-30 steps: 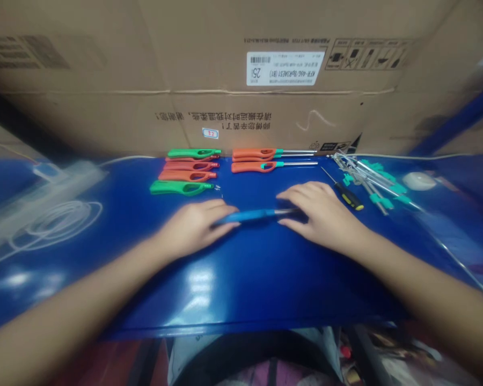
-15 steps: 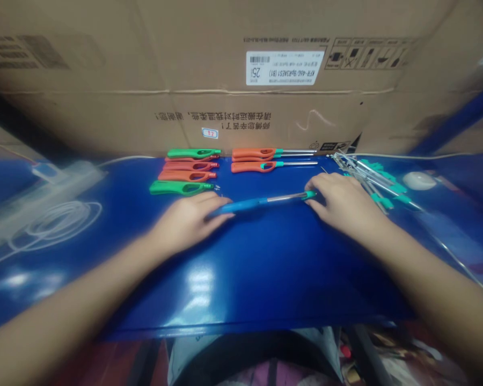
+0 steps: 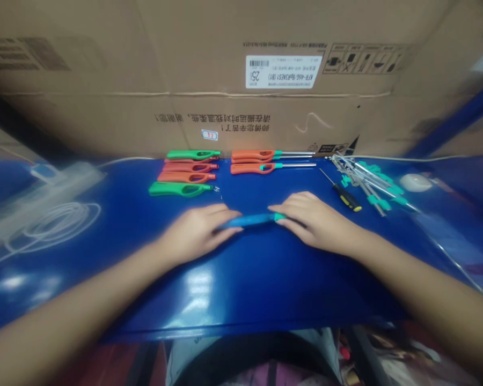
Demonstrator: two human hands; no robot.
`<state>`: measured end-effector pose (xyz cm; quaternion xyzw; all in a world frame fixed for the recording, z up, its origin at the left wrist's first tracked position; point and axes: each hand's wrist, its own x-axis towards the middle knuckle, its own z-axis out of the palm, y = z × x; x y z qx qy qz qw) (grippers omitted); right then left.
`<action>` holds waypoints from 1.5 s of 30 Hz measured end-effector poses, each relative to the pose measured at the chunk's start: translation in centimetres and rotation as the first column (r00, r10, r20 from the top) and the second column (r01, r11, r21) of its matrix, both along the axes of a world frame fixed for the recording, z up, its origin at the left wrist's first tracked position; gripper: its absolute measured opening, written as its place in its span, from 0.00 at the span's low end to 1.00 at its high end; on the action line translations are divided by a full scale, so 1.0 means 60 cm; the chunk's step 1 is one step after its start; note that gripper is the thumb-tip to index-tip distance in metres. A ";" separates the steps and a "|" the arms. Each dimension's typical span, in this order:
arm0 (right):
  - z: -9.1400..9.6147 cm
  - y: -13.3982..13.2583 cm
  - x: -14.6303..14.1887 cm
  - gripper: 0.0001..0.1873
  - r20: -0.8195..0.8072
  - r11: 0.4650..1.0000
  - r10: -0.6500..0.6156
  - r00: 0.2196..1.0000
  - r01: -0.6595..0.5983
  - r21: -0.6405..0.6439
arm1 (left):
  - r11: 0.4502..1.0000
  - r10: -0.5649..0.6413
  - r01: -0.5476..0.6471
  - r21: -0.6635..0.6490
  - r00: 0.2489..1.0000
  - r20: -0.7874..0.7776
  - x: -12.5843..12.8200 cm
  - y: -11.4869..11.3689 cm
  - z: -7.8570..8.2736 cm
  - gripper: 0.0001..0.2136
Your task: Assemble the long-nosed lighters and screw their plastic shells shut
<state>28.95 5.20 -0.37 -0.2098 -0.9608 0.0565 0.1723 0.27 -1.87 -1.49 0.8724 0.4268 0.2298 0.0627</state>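
A blue long-nosed lighter [image 3: 253, 220] is held level above the table between both hands. My left hand [image 3: 197, 228] is closed round its blue handle, covering the left end. At the other end, my right hand [image 3: 316, 222] pinches the teal collar [image 3: 279, 216] against the blue body. The metal tube is hidden by the right fingers. Just beyond that hand lies a black-and-yellow screwdriver [image 3: 346, 197]. Metal tubes with teal collars [image 3: 380, 185] are heaped further right.
Green and orange lighter handles without tubes [image 3: 189, 176] lie in a row at the back left. Beside them are orange lighters with tubes [image 3: 253, 161]. A cardboard wall [image 3: 116, 69] closes off the back of the blue table [image 3: 241, 289]. A coiled white cable [image 3: 60, 222] lies left.
My right hand has moved left along the metal tube, bringing the teal collar from the tube's tip to the blue body. The screwdriver it covered now shows. My left hand shifted slightly nearer.
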 end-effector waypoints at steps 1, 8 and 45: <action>0.000 0.002 0.001 0.15 0.000 1.000 -0.006 1.000 0.006 0.003 | 1.000 0.004 -0.003 -0.013 1.000 0.025 0.001 -0.001 0.000 0.14; 0.001 0.003 0.000 0.10 -0.045 0.985 0.088 0.995 -0.080 0.155 | 0.967 0.105 -0.038 -0.251 0.961 0.257 0.018 -0.011 0.005 0.11; 0.021 0.005 0.015 0.06 0.245 0.986 -0.155 0.957 0.133 0.105 | 0.993 0.064 -0.083 -0.085 0.976 -0.207 0.021 -0.012 0.016 0.19</action>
